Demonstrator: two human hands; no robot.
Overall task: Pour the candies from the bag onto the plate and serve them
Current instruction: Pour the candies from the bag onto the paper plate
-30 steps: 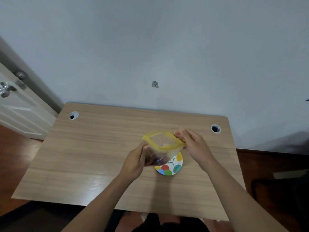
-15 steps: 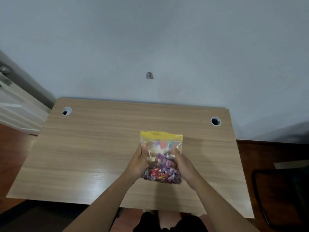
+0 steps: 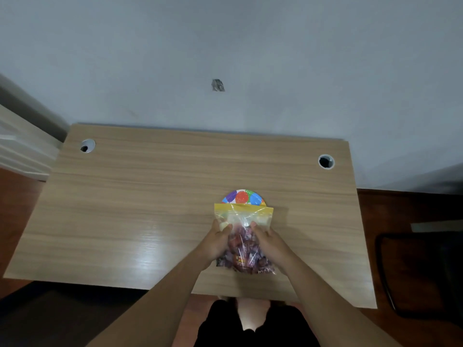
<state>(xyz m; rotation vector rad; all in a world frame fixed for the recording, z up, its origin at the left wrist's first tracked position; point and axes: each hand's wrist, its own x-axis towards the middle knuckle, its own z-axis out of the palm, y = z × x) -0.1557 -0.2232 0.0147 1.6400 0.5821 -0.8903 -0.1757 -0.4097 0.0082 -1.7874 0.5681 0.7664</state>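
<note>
A clear zip bag (image 3: 244, 216) with a yellow top band is held above the wooden desk (image 3: 150, 209), its mouth pointing away from me. Red and purple wrapped candies (image 3: 244, 259) fill its near end. My left hand (image 3: 217, 240) grips the bag's left side and my right hand (image 3: 266, 240) grips its right side, both around the middle. A paper plate (image 3: 242, 197) with coloured dots lies on the desk just beyond the bag. The yellow band hides the plate's near half.
Two round cable holes sit in the desk's far corners, the left hole (image 3: 87, 146) and the right hole (image 3: 326, 161). A pale wall rises behind the desk. A dark chair (image 3: 421, 274) stands at the right, a white door (image 3: 20, 151) at the left.
My hands moved from the bag's top rim to its sides. The bag shifted toward me and lies flatter, so the plate's far half now shows beyond the yellow band.
</note>
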